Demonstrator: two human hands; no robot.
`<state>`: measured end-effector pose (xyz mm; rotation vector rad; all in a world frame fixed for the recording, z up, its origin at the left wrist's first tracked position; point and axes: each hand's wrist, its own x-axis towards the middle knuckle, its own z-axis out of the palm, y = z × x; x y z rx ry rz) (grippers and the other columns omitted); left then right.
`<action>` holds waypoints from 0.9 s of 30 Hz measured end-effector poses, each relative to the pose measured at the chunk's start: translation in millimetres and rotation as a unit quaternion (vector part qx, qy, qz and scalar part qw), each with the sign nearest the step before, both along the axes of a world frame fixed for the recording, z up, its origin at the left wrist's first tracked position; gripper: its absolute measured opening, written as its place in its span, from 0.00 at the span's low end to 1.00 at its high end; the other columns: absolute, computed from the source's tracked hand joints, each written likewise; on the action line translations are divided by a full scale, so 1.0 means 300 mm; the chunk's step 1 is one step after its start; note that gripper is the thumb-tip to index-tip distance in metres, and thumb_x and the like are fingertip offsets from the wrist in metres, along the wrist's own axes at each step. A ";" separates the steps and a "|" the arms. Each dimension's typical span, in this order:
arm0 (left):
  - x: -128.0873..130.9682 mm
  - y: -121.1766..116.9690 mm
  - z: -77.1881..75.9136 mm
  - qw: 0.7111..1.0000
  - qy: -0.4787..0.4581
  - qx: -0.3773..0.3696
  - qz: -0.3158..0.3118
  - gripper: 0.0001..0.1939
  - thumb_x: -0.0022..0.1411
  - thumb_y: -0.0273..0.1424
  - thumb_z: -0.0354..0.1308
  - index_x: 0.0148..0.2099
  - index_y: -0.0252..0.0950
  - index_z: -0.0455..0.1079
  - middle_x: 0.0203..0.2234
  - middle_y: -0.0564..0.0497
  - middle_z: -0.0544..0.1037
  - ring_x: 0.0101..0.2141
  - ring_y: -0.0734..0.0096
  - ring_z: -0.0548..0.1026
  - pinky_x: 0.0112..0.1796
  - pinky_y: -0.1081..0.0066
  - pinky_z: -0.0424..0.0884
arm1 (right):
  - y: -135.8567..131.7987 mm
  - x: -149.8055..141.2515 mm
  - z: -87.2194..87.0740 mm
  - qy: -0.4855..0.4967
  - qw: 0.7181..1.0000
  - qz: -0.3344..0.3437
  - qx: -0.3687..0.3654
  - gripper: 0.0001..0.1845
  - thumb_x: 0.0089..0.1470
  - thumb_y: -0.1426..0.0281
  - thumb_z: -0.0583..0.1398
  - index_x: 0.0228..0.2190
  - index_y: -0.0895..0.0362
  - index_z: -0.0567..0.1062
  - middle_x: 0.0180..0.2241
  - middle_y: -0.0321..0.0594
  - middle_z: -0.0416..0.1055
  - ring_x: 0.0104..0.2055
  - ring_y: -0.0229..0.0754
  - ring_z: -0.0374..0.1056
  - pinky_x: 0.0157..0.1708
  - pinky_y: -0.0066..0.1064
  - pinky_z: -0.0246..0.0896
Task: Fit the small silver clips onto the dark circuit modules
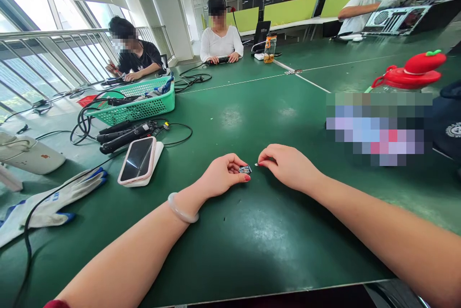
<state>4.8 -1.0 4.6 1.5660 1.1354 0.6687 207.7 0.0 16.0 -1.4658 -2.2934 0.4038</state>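
My left hand is closed around a small dark circuit board, held between thumb and fingers a little above the green table. A short gap to the right, my right hand pinches a tiny whitish piece between thumb and forefinger. Its kind is too small to make out. The piece points toward the board and looks apart from it. The other fingers of my right hand are curled in.
To the left lie a phone, black corded tools, a green basket and work gloves. A red-lidded bottle stands at right. One person sits opposite; two others work nearby, one at a computer case.
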 end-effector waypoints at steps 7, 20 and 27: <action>0.005 -0.005 0.008 1.000 -0.003 0.006 -0.005 0.15 0.42 0.29 0.68 0.33 0.33 0.67 0.22 0.57 0.70 0.26 0.78 0.68 0.30 0.74 0.65 | -0.049 -0.058 -0.008 0.071 0.994 0.062 0.053 0.08 0.56 0.73 0.55 0.29 0.55 0.75 0.33 0.37 0.73 0.34 0.38 0.67 0.36 0.30 0.60; 0.001 0.006 0.001 0.999 -0.036 -0.004 0.003 0.14 0.47 0.28 0.65 0.37 0.32 0.68 0.27 0.53 0.74 0.29 0.76 0.71 0.34 0.72 0.68 | -0.041 -0.041 -0.013 0.080 0.993 0.054 0.061 0.10 0.57 0.70 0.56 0.35 0.54 0.77 0.35 0.38 0.75 0.37 0.39 0.69 0.37 0.31 0.62; 0.001 0.004 0.013 0.998 -0.054 -0.028 0.028 0.14 0.52 0.26 0.62 0.43 0.31 0.71 0.32 0.49 0.78 0.31 0.76 0.74 0.38 0.70 0.70 | -0.038 -0.046 -0.021 0.054 0.996 0.030 0.058 0.09 0.55 0.63 0.58 0.33 0.53 0.77 0.34 0.37 0.74 0.34 0.39 0.69 0.33 0.30 0.60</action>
